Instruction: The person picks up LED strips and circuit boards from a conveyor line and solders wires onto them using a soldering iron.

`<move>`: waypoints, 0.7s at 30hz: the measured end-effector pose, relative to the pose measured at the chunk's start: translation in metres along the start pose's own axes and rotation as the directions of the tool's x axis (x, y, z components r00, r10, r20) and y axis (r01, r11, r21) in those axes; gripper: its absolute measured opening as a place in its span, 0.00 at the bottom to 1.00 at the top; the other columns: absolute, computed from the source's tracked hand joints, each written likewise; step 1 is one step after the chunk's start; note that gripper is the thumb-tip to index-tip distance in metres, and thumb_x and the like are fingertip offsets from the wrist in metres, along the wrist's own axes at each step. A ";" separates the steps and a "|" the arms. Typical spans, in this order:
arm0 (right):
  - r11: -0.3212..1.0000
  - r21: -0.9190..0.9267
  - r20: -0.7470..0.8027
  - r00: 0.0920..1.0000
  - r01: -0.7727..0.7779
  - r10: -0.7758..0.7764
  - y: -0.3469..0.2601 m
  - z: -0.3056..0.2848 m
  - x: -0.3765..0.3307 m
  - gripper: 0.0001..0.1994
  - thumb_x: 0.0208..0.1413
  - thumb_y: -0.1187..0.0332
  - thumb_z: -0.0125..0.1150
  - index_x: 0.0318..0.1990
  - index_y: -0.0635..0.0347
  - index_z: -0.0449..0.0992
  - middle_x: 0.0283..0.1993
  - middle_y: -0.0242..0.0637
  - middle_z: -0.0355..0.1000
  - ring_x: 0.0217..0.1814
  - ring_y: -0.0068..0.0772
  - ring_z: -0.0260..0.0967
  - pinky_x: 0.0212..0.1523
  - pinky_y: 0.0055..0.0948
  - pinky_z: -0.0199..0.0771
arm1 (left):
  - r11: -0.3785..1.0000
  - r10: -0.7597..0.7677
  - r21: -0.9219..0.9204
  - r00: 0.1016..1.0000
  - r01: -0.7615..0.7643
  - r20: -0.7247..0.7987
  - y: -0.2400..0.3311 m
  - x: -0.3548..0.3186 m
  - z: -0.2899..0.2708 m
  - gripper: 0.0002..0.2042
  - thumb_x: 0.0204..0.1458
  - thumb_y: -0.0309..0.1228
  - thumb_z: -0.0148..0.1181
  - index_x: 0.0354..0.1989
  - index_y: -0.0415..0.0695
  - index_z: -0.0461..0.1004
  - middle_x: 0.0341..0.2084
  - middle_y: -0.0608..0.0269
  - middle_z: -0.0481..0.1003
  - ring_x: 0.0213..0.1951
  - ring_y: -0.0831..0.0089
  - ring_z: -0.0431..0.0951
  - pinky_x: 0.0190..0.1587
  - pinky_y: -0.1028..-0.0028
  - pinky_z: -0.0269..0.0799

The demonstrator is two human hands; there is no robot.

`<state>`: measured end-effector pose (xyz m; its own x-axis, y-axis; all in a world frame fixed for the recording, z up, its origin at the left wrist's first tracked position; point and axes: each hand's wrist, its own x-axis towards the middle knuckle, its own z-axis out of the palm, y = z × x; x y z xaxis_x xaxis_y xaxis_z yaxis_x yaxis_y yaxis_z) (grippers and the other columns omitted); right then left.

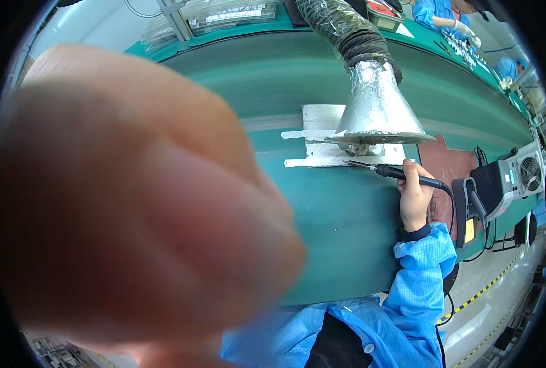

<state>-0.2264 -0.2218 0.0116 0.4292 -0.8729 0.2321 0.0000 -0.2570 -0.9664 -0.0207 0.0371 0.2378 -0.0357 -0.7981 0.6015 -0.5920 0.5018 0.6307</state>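
My right hand (415, 199) is wrapped round the dark handle of a soldering iron (390, 172). The iron's thin metal tip points left, over the front edge of a white board (322, 150) with white strips across it. Just above the tip stands a foil-covered fume extraction cone (380, 104) on a ribbed hose. My left hand (144, 202) is raised very close to the camera, large and out of focus, covering much of the left side. Its finger shapes are too blurred to show whether it holds anything. Whatever lies behind it is hidden.
A soldering station (503, 181) stands on the right of the green bench, with an iron holder (467, 205) and a brown mat (446, 165) beside it. Clear plastic trays (224, 18) lie at the back. Another person's gloved hand (466, 30) is at far right.
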 end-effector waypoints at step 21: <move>1.000 -0.015 -0.005 1.000 -0.022 0.022 -0.004 0.001 -0.001 0.16 0.60 0.66 0.55 0.21 0.62 0.71 0.17 0.25 0.61 0.17 0.13 0.53 0.18 0.15 0.50 | 0.996 -0.014 0.084 0.998 0.019 -0.064 0.004 -0.010 -0.001 0.08 0.52 0.37 0.60 0.31 0.49 0.69 0.25 0.69 0.67 0.31 0.75 0.70 0.33 0.74 0.64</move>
<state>-0.2257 -0.2198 0.0151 0.4243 -0.8806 0.2112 -0.0231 -0.2437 -0.9696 -0.0218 0.0476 0.2349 0.0242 -0.7820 0.6228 -0.6578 0.4567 0.5990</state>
